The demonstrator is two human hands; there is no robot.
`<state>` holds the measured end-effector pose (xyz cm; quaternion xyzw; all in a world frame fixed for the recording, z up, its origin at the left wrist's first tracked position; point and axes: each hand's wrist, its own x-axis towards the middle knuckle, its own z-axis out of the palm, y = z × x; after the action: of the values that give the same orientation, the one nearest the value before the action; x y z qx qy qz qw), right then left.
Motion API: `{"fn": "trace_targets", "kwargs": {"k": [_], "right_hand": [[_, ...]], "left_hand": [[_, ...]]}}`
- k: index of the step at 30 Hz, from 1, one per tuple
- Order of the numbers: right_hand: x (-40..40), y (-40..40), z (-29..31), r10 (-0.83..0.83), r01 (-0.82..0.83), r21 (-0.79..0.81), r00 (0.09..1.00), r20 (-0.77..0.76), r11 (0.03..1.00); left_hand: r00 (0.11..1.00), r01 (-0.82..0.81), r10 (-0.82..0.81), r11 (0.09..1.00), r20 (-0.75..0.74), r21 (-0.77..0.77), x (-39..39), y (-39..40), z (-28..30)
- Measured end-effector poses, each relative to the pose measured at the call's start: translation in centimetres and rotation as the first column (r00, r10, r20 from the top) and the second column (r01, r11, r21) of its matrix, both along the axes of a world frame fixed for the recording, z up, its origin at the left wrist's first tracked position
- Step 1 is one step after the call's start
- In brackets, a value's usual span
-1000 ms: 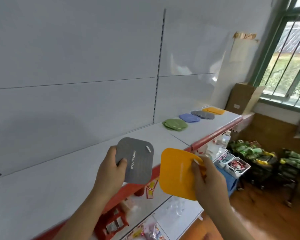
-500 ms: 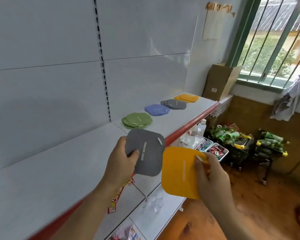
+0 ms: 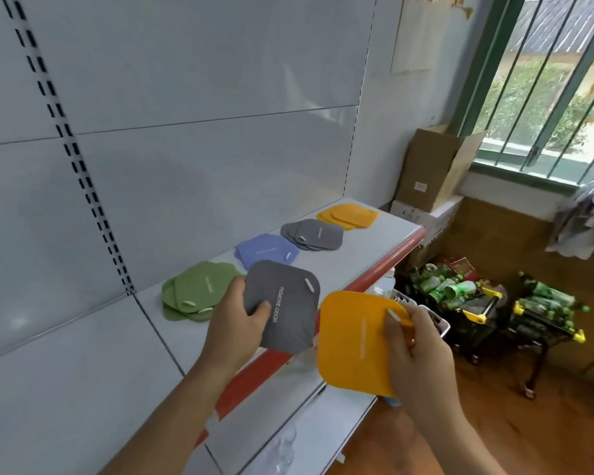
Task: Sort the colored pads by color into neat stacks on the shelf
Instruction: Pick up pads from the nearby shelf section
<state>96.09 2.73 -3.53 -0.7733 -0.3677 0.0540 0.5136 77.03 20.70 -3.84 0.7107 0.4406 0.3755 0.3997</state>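
My left hand [image 3: 236, 317] grips a grey pad [image 3: 285, 308] printed "REMOVE ODOR", held up over the shelf's front edge. My right hand [image 3: 415, 347] pinches an orange pad [image 3: 354, 344] by its right side, just right of the grey one and out past the shelf. On the white shelf [image 3: 364, 258] lie four loose stacks in a row: green pads [image 3: 199, 293] nearest, then blue pads [image 3: 264, 250], grey pads [image 3: 314, 234] and orange pads [image 3: 348, 216] farthest.
The shelf has a red front strip [image 3: 384, 269] and a white back panel. A lower shelf [image 3: 299, 416] sits beneath my hands. A cardboard box [image 3: 432, 166] stands at the shelf's far end. Baskets of bottles [image 3: 460, 296] stand on the wooden floor below a barred window.
The view has swung right and closer to the stacks. Both hands still hold their pads, now nearer the green and blue stacks.
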Motion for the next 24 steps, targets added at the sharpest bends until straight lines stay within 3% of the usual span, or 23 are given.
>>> {"fn": "trace_targets", "kwargs": {"k": [16,24], "right_hand": [[25.2,11.3,-0.4,0.207,-0.206,-0.064,0.978,0.005,0.976],[31.6,19.5,-0.6,0.236,-0.229,-0.113,0.971,0.049,0.967]], "left_hand": [[0.945,-0.281,0.282,0.959,-0.166,0.027,20.1,9.7,0.2],[0.898,-0.218,0.230,0.973,-0.374,0.076,25.8,19.1,-1.2]]}}
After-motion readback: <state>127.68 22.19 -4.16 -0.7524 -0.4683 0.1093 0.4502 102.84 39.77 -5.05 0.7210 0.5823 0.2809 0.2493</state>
